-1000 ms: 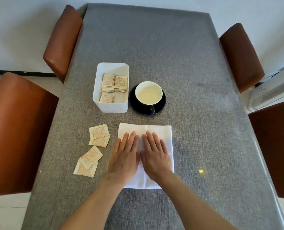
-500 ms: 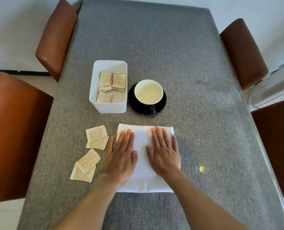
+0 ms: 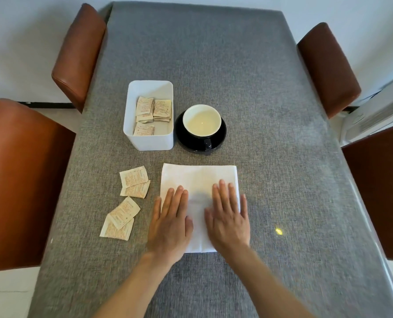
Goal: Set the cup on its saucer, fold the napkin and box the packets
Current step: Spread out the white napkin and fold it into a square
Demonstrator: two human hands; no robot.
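White napkin point(image 3: 200, 180) lies flat on the grey counter point(image 3: 271, 111), centre. Both hands press it palm-down, fingers straight and close together, gripping nothing: left hand point(image 3: 170, 223) at its 8 o'clock edge, right hand point(image 3: 228, 216) at 4. Cup point(image 3: 202, 120) sits on saucer point(image 3: 221, 136) at 12; box point(image 3: 150, 142) beside at 11; loose packets point(image 3: 131, 187) at 9.

Coarse matt grey tablecloth point(image 3: 236, 76), glossy black saucer point(image 3: 220, 138), paper napkin point(image 3: 197, 180), smooth white plastic box point(image 3: 153, 141)

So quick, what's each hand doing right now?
Left hand: open, flat on the napkin, holding nothing.
Right hand: open, flat on the napkin, holding nothing.
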